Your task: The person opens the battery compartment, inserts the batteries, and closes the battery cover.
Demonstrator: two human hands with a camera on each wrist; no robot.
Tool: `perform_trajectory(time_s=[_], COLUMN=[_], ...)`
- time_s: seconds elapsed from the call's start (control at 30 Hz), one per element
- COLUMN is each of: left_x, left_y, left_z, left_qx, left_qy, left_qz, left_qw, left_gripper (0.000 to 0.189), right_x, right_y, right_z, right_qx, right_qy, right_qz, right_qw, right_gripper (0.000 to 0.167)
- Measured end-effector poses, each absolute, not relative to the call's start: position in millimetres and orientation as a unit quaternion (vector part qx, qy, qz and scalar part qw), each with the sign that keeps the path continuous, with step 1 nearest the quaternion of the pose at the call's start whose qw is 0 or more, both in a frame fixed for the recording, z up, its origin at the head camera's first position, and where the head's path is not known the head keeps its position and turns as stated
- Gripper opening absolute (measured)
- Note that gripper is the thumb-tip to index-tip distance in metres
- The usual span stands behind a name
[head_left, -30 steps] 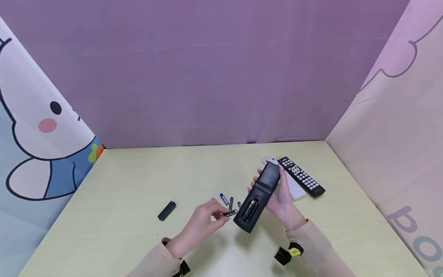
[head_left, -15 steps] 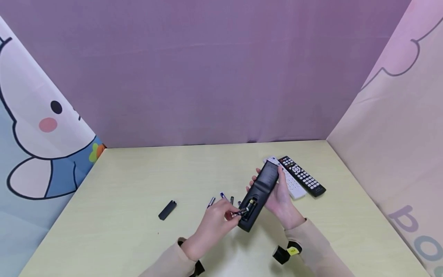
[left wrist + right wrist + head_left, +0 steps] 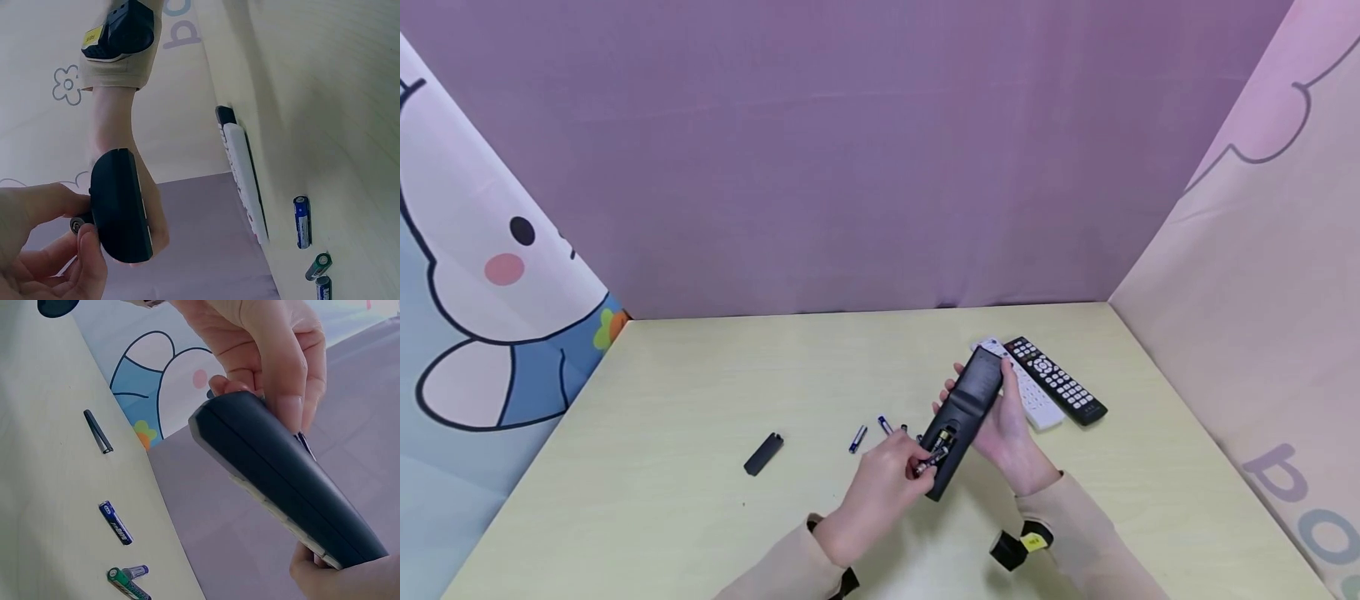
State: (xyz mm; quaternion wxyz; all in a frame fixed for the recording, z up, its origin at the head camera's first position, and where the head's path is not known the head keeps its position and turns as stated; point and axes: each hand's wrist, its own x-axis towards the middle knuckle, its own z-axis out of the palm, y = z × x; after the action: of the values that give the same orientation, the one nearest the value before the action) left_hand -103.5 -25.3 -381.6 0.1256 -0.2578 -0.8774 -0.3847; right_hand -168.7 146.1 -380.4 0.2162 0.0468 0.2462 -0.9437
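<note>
A black remote control (image 3: 967, 408) is held back side up above the table by my right hand (image 3: 1009, 429), fingers round its side and thumb along the other edge. Its battery compartment is uncovered, with one battery (image 3: 943, 438) lying inside. My left hand (image 3: 887, 479) pinches a second battery (image 3: 934, 460) between thumb and fingers, tilted at that compartment. In the left wrist view, the round end of this pinched battery (image 3: 77, 224) shows beside the remote. How far it sits in the slot is hidden by the fingers.
The black battery cover (image 3: 763, 454) lies left on the table. Several loose batteries, one blue and silver (image 3: 858, 439), lie behind my left hand. A white remote (image 3: 1037, 404) and a black one with white buttons (image 3: 1056, 382) lie side by side at the right.
My left hand has moved right with the pinched battery, from beside the remote to its open compartment. The right hand and remote have barely moved.
</note>
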Motion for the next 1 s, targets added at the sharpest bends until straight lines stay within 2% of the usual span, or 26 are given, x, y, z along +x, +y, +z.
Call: perform_trajectory(time_s=[0.23, 0.47, 0.7, 1.0], left_x=[-104.4, -107.3, -107.7, -108.3], left_y=[-22.1, -20.2, -20.8, -22.3], left_z=[-386.1, -389.5, -388.8, -390.9], left_qx=[-0.265, -0.285, -0.300, -0.324], left_qy=[-0.882, -0.878, -0.882, -0.874], left_qz=[-0.361, -0.329, -0.316, -0.307], left_qw=[0.145, 0.201, 0.182, 0.191], left_gripper=[0.010, 0.009, 0.009, 0.014], right_x=[-168.8, -168.5, -168.0, -167.5], right_y=[145.7, 145.2, 145.3, 145.6], right_z=[-381.1, -381.6, -381.8, -381.4], right_qx=[0.046, 0.048, 0.050, 0.052], right_qy=[0.245, 0.245, 0.245, 0.245], right_qz=[-0.944, -0.944, -0.944, -0.943], right_qw=[0.218, 0.218, 0.217, 0.218], right_gripper=[0.063, 0.066, 0.066, 0.066])
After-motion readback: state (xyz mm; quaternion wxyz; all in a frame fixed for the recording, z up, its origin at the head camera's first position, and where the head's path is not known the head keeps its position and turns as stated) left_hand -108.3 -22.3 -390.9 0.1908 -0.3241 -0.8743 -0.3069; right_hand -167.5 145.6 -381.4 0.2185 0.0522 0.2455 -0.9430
